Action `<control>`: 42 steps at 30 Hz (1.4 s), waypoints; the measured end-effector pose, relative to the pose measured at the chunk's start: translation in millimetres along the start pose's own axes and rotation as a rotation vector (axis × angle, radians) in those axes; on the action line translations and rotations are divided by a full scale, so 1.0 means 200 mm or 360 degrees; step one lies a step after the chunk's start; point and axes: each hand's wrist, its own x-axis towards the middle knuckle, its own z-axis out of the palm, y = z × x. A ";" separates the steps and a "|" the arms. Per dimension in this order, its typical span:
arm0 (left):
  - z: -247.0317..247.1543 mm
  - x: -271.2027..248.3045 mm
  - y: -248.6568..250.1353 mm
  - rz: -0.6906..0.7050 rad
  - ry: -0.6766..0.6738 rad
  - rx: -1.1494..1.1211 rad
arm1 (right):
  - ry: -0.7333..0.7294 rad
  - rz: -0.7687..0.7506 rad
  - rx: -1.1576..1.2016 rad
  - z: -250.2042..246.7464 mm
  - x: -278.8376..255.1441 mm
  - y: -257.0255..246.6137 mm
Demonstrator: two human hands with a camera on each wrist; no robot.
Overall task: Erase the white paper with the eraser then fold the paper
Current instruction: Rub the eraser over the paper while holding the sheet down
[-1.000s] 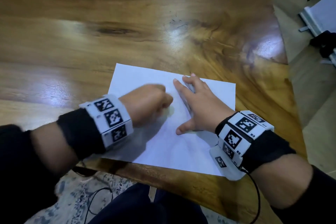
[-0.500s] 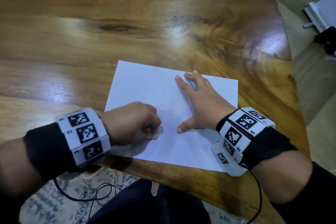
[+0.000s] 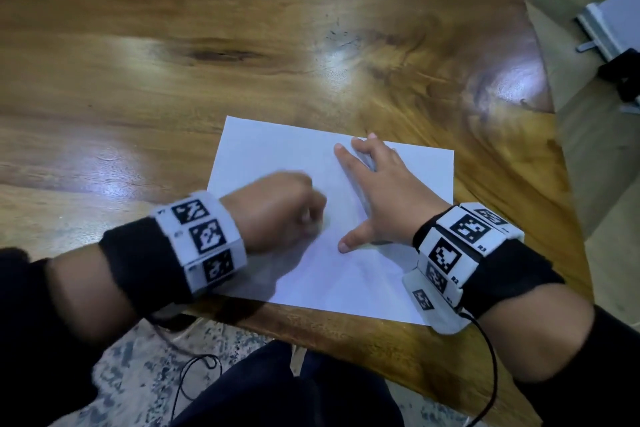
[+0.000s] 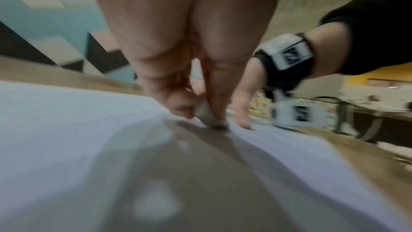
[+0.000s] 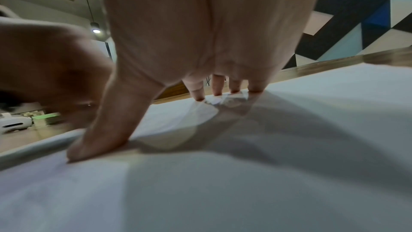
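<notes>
Left wrist view gave us the clearest look at our grip: the left hand (image 4: 178,70) had its thumb and fingertips pinched round a small, greyish-white rubber eraser (image 4: 208,117), whose bottom edge touched the white rectangular sheet of paper (image 4: 67,112). From the head view that hand (image 3: 277,211) was a blurred fist over the middle-left of the paper (image 3: 270,149), so we judged the rubbing to be under way and the fold not yet begun.

Our right hand (image 3: 377,194) lay flat and spread on the sheet's right half, fingers straight and thumb out, gripping nothing and simply pinning the paper down. To erase well, we thought short strokes running away from that pinning hand would serve best, with light pressure, since rubbing toward it could buckle or crease the thin sheet. No pencil marks were clear enough for us to place.

The paper sat near the front edge of the glossy brown wooden table (image 3: 173,62), its near edge just inside the table's rim. Bare wood lay to the left and beyond, giving room to fold. A black cable (image 3: 491,357) hung below the right wrist, off the table.
</notes>
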 end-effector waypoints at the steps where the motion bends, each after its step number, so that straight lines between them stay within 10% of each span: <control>1: -0.01 0.04 -0.01 -0.0079 0.0142 0.0039 | -0.0003 -0.0001 0.0003 0.00 0.00 0.00; 3: 0.00 0.03 -0.01 -0.0067 0.0274 0.0063 | -0.0007 -0.0001 0.0010 0.00 0.00 0.00; 8: 0.10 -0.15 0.07 0.0090 -0.0155 -0.0060 | -0.0016 0.0004 -0.0013 0.00 0.00 0.00; 15: 0.01 -0.02 -0.03 -0.0210 0.0373 -0.0003 | -0.0052 -0.0007 -0.0092 0.00 -0.01 -0.01; 20: 0.08 -0.10 0.08 0.0048 -0.0054 -0.0110 | -0.0097 0.0005 -0.0168 -0.01 -0.01 -0.03; 24: 0.02 -0.01 0.02 -0.0103 0.0236 -0.0031 | -0.0104 -0.0004 -0.0191 -0.01 -0.02 -0.03; 29: 0.07 -0.09 0.12 0.0086 -0.0339 -0.0042 | -0.0098 -0.0005 -0.0183 -0.02 -0.02 -0.03; 34: -0.01 0.04 0.05 -0.0153 0.0175 0.0084 | -0.0101 -0.0004 -0.0162 -0.02 -0.02 -0.03; 39: 0.09 -0.13 0.09 0.0085 -0.0384 -0.0054 | -0.0106 -0.0002 -0.0163 -0.02 -0.02 -0.03; 42: 0.04 -0.07 0.06 -0.0014 -0.0228 -0.0040 | -0.0104 -0.0003 -0.0173 -0.01 -0.01 -0.03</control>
